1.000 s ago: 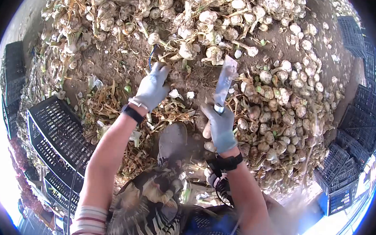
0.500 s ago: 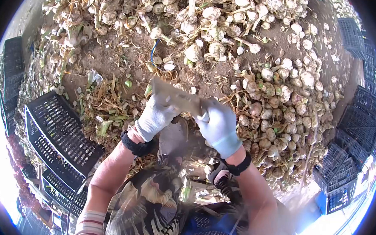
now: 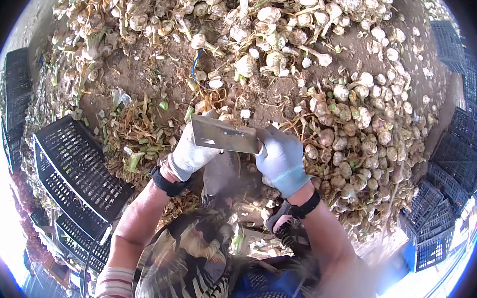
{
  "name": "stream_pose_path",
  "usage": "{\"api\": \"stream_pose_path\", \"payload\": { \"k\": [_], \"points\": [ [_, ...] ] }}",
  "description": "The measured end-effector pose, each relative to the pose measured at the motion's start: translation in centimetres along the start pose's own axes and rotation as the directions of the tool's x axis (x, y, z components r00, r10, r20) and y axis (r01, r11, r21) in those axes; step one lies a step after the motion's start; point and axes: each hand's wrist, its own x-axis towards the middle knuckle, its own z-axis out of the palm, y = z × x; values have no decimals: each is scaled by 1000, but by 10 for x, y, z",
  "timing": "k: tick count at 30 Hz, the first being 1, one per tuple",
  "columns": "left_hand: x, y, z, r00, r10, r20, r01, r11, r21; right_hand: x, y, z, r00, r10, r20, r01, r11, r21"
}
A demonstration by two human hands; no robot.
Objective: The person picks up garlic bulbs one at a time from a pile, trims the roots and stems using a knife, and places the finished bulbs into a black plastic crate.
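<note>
Here the right hand (image 3: 282, 158) has its grip closed on a cleaver (image 3: 224, 136), blade flat over the gloved left hand (image 3: 192, 152), whose grip I cannot tell, garlic heaps (image 3: 354, 134) crowding the ground, black crates (image 3: 79, 166) edging left.

a big heap of garlic bulbs (image 3: 354, 134) with dry stalks spreads over the right and far side of the bare dirt ground (image 3: 144, 75). loose bulbs and bits of husk lie scattered across the far middle, with a short blue cord (image 3: 194, 64) among them. a litter of cut stalks and leaves (image 3: 135, 137) lies left of centre. black plastic crates (image 3: 76, 172) stand stacked at the near left, and more dark crates (image 3: 450, 162) line the right edge.
</note>
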Motion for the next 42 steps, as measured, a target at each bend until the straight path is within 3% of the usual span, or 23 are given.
{"api": "stream_pose_path", "payload": {
  "k": [6, 7, 9, 10, 11, 13, 14, 16, 17, 20, 21, 22, 23, 24, 26, 28, 30, 31, 32, 35, 38, 40, 42],
  "points": [
    [-11, 56, 22, 991, -88, 98, 74, 988, 138, -13, 15, 14, 988, 154, 29, -155, 986, 59],
    [-17, 76, 38, 987, -49, 154, 16, 979, 204, -4, 46, 25, 803, 510, 307, -515, 854, -72],
    [-12, 84, 45, 950, 137, 280, -242, 889, 389, -12, 65, 20, 808, 539, 236, -554, 833, -6],
    [-13, 72, 52, 979, 0, 202, -3, 1000, 18, -27, 59, 13, 792, 560, 241, -597, 793, 118],
    [-15, 70, 57, 986, -12, 169, -35, 962, 272, -41, 51, 9, 778, 578, 247, -615, 781, 108],
    [-4, 65, 54, 984, 77, 162, -162, 761, 628, -28, 38, 10, 900, 377, 218, -435, 799, 414],
    [-2, 66, 57, 977, 76, 201, -190, 741, 644, -20, 26, 5, 902, 375, 215, -432, 799, 418],
    [1, 58, 50, 873, 164, 459, -487, 247, 838, -8, 7, -5, 958, 208, 197, -259, 922, 288],
    [0, 59, 47, 872, 160, 462, -489, 248, 836, -6, 7, 0, 957, 165, 240, -238, 918, 318],
    [-2, 65, 43, 687, 546, 480, -573, 0, 819, -10, 35, 27, 777, 470, 419, -501, 865, -40],
    [3, 66, 43, 742, 604, 291, -543, 286, 790, -31, 54, 42, 810, 491, 321, -547, 830, 109],
    [5, 66, 45, 801, 591, 94, -489, 555, 673, -39, 56, 39, 657, 566, 499, -733, 633, 249],
    [8, 91, 69, 940, 310, -144, -131, 714, 688, -44, 53, 41, 813, 315, 490, -385, 922, 45],
    [13, 104, 87, 985, 170, 16, -129, 680, 722, -45, 49, 42, 838, 46, 543, 58, 983, -173],
    [33, 137, 148, 627, 462, 628, -776, 298, 555, -38, 42, 33, 852, 228, 471, -259, 966, 0],
    [50, 144, 165, 740, 367, 563, -653, 593, 471, -38, 30, 37, 758, 479, 444, -653, 562, 508],
    [84, 122, 137, 963, 219, 158, -270, 735, 622, -33, 26, 40, 635, 568, 523, -548, -146, 824],
    [102, 107, 123, 991, 73, -114, -16, 900, 436, -33, 31, 39, 642, 647, 413, -406, -170, 898],
    [132, 58, 83, 944, 258, -206, -15, 659, 752, -28, 35, 34, 640, 659, 396, -394, -161, 905],
    [157, 14, 37, 973, 129, -193, 120, 433, 894, -12, 42, 14, 614, 705, 355, -413, -97, 906],
    [140, 31, 45, 972, 39, -234, 168, 584, 794, 5, 40, 33, 586, 778, 226, -311, -41, 950],
    [123, 9, 35, 991, 122, -47, -46, 660, 750, 12, 42, 28, 617, 756, 219, -433, 93, 897],
    [82, 55, 79, 997, 34, 63, -53, 943, 330, 26, 21, -4, 582, 729, 360, -571, 51, 820]
  ]
}}
